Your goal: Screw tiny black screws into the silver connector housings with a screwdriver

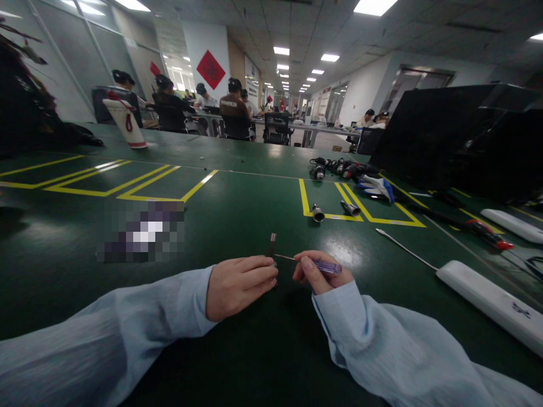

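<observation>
In my right hand [318, 271] is a small screwdriver [328, 266] with a translucent purple handle, its thin shaft aimed left. Fingers of my left hand [244, 282] close round a slim dark part with a silver cylindrical top [273, 238], held upright; its lower end is hidden by the fingers. The screwdriver's tip lies right beside this part, and I cannot tell whether they touch. Beyond my hands, two metal fittings with hollow, cup-like ends lie on the table: one silver fitting [318, 213] and another fitting [351, 208] to its right.
Yellow tape marks boxes on the green table [237, 226]. A blurred-out rectangular object [142, 232] lies at left, a paper cup [126, 121] behind it. At right are a white power strip [487, 299], blue-and-white gloves [377, 187], dark cabled items [335, 167] and a black box-like object [441, 124].
</observation>
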Tool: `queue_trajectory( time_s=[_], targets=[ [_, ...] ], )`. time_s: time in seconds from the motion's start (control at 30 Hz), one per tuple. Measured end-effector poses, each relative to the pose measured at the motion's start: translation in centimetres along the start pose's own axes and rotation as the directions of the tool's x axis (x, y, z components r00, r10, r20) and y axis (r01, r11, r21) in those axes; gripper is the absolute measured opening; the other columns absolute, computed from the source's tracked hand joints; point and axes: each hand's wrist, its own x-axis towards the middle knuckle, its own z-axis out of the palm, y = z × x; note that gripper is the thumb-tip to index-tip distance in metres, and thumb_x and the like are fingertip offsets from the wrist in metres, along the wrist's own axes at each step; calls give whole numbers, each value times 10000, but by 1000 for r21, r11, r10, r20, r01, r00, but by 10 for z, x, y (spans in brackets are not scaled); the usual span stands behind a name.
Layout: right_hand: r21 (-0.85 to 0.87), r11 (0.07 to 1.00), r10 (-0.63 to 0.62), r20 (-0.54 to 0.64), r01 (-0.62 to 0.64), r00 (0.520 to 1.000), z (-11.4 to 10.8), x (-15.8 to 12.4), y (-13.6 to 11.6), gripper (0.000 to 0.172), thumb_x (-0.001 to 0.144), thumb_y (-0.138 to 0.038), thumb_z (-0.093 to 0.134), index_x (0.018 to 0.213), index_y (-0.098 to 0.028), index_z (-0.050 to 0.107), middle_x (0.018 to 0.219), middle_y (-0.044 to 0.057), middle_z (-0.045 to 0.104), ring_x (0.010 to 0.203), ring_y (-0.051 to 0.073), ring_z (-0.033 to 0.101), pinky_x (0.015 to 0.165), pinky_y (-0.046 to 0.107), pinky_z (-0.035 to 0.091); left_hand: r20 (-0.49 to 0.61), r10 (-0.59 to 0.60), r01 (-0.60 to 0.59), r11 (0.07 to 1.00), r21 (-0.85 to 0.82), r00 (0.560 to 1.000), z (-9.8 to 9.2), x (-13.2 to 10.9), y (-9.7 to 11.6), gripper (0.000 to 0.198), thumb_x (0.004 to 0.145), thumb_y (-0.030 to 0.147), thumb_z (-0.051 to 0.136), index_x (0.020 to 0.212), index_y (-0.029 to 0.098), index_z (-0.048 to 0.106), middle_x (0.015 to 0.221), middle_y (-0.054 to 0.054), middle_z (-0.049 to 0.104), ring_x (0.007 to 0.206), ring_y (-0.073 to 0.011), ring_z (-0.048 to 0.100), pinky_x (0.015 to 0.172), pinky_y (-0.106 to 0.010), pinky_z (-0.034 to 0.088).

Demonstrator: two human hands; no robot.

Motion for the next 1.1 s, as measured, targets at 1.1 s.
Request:
queue_trajectory(
  time_s=[1.1],
  targets=[
    [60,990,117,187,-130,975,9,-7,40,343,738,-471,551,926,-185,576,845,61,615,721,151,615,666,316,544,-35,-470,380,752,-538,882,11,7,-5,304,749,104,553,1043,173,589,1071,-90,590,998,-184,561,832,-340,507]
  ],
)
